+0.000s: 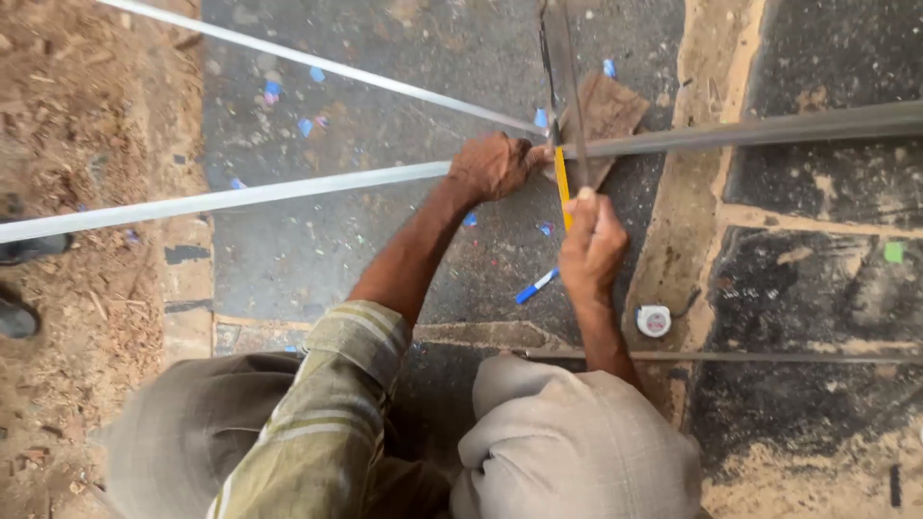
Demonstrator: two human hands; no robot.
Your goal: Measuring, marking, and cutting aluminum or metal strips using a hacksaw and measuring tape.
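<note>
Hands first, from the head view: got the left hand [490,165] wrapped tight around the long metal bar [288,192], right where it crosses a brown scrap board [611,108]. Got the right hand [591,245] closed on the yellow handle of what looks like a saw [561,178], with its dark frame running up and away across the bar. So both fists clamped, close together but not touching, one on each side of the crossing point. Squatting over it all, knees at the bottom of the shot.

Around that: spotted a second pale bar [317,65] lying at an angle further up, meeting the first near the board. Also a thin rod [731,357] on the ground by the right knee, a tape measure [654,320] just beside the right wrist, and a blue marker [536,285] between the arms. Blue scraps scattered on the dark paving, dirt off to the left with a pair of shoes [19,250] at the edge. Can't tell whether the blade has actually bitten into the metal, too small to see.

My take on doing this bit well: pin the bar hard onto the board so it can't roll or chatter. Hold the left thumb clear of the blade line. Use long, light strokes, square to the bar, and ease off the pressure near the end.
</note>
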